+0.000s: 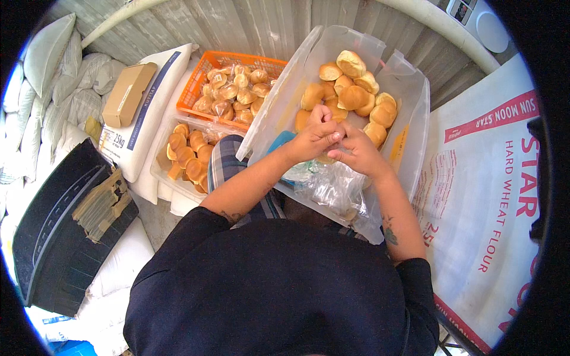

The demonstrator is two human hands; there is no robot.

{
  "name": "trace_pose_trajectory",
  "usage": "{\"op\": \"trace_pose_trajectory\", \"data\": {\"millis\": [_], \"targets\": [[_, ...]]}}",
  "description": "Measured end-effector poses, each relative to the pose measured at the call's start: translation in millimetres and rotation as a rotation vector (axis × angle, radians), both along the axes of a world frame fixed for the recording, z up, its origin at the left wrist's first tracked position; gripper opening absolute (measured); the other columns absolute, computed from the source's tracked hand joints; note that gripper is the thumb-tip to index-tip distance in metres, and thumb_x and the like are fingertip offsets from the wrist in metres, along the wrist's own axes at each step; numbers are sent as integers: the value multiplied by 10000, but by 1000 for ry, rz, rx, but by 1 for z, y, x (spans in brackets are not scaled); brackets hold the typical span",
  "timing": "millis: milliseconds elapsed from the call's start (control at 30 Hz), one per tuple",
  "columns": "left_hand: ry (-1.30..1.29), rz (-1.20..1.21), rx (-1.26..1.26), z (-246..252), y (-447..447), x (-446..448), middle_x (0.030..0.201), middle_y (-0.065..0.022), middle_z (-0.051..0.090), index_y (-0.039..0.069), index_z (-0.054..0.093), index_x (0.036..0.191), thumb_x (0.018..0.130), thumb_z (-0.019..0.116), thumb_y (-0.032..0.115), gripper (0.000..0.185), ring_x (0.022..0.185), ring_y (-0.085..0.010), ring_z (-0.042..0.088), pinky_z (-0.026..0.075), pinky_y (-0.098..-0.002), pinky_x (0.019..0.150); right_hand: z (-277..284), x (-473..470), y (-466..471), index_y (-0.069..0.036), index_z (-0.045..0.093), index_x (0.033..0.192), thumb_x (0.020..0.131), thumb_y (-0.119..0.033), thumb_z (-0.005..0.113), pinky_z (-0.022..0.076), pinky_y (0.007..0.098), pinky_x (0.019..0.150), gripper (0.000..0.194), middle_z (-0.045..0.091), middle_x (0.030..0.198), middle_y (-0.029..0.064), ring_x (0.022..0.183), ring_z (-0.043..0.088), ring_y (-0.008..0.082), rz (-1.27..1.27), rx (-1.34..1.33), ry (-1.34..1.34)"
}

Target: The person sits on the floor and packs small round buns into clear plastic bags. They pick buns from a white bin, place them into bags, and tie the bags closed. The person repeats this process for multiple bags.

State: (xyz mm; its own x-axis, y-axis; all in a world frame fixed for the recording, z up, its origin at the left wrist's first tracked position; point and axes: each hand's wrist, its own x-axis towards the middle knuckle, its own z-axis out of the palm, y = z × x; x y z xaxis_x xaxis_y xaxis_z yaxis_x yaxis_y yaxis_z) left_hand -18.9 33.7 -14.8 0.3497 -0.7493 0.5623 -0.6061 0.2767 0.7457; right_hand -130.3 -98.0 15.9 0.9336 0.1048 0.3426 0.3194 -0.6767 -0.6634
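Note:
My left hand (pixel 315 137) and my right hand (pixel 360 150) meet above a translucent plastic bin (pixel 412 133), their fingers curled and thumbs close together. What lies between the fingertips is too hidden to tell. Just beneath them part of a bread roll (pixel 326 159) shows. Crumpled clear plastic bags (pixel 331 189) lie at the bin's near end, below my wrists. A blue plastic thing (pixel 280 141) is partly covered by my left forearm. Beyond my hands, several loose golden bread rolls (pixel 354 98) are heaped in the bin, some joined together.
Left of the bin, an orange plastic basket (pixel 187 91) holds rolls packed in clear plastic. Nearer me, a clear tub (pixel 162 171) contains more rolls. A cardboard box (pixel 129 95) rests on a flour sack (pixel 162 95). To the right lies a large printed flour sack (pixel 472 187).

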Motion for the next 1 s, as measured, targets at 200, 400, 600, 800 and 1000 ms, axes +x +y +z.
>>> {"op": "trace_pose_trajectory", "data": {"millis": [200, 400, 600, 800, 1000], "targets": [[-278, 222, 11, 14, 5, 5, 771, -32, 400, 123, 585, 740, 719, 616, 328, 208, 752, -202, 423, 302, -342, 688, 17, -7, -11, -49, 643, 692, 721, -382, 604, 366, 344, 792, 336, 518, 1001, 78, 843, 472, 241, -128, 96, 16], [-518, 302, 56, 14, 9, 10, 810, -16, 448, 133, 574, 652, 649, 628, 391, 264, 802, -198, 454, 286, -352, 725, 39, -13, -18, -82, 671, 631, 685, -376, 611, 196, 387, 959, 305, 460, 1244, -5, 1057, 395, 261, -189, -281, -167], [-502, 346, 12, 19, 13, 15, 842, -7, 451, 135, 590, 626, 660, 620, 411, 279, 853, -196, 435, 270, -368, 768, 39, -18, -34, -108, 677, 614, 663, -364, 638, 236, 411, 918, 264, 564, 1065, -12, 1012, 452, 207, -337, -491, -72], [-387, 193, 132, 22, 14, 8, 819, -14, 501, 127, 609, 711, 710, 616, 350, 223, 824, -206, 481, 318, -367, 730, 36, -20, -34, -116, 680, 705, 676, -340, 645, 334, 397, 819, 229, 610, 844, 24, 830, 556, 197, -621, -617, 324], [-360, 149, 200, 4, 8, 14, 712, -57, 538, 72, 583, 750, 755, 593, 243, 171, 715, -258, 534, 394, -372, 654, 29, -22, -40, -80, 667, 748, 714, -316, 626, 424, 373, 635, 243, 596, 726, 90, 684, 568, 273, -540, -248, 249]]}}
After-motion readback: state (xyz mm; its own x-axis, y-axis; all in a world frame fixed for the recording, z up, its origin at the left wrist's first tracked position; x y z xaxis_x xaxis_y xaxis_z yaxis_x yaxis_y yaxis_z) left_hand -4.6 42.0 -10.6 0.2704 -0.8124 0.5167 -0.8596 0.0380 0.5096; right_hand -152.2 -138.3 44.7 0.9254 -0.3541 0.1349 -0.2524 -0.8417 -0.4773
